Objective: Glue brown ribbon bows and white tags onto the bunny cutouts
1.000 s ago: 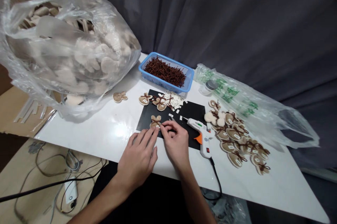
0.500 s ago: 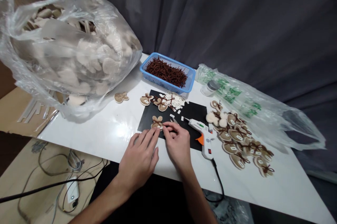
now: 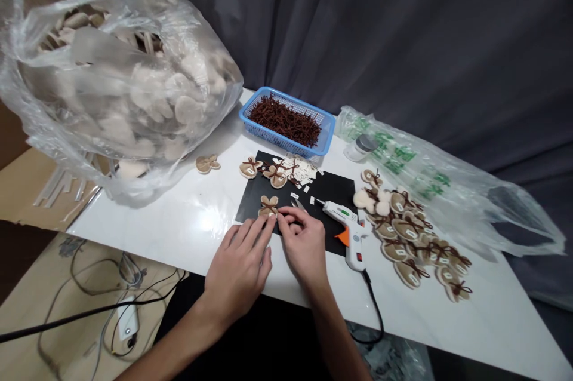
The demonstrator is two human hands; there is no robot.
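Note:
A tan felt rabbit head [image 3: 268, 203] with a brown bow lies on the black board [image 3: 253, 194]. My left hand [image 3: 239, 258] reaches it from the front, its fingers stretched out and the index fingertip pressing on a small white label at the rabbit's lower edge. Thumb and forefinger of my right hand [image 3: 305, 242] are pinched together at the rabbit's right edge, the other fingers curled under. A pointed metal tool [image 3: 297, 204] shows just past the right knuckles; whether that hand holds it is hidden. A white glue gun [image 3: 347, 215] lies to the right, its nozzle pointing left.
Loose white labels [image 3: 304, 173] and bowed rabbits [image 3: 276, 175] lie at the board's back. Behind stands a blue basket [image 3: 330, 130] of brown bows. More rabbits [image 3: 405, 229] are heaped right, near a jar [image 3: 358, 149] and plastic bag [image 3: 465, 208]. A bulging bag [image 3: 179, 94] fills the left.
The view has shifted slightly. Both hands keep nearly the same place at the rabbit, with the left index fingertip still on the label.

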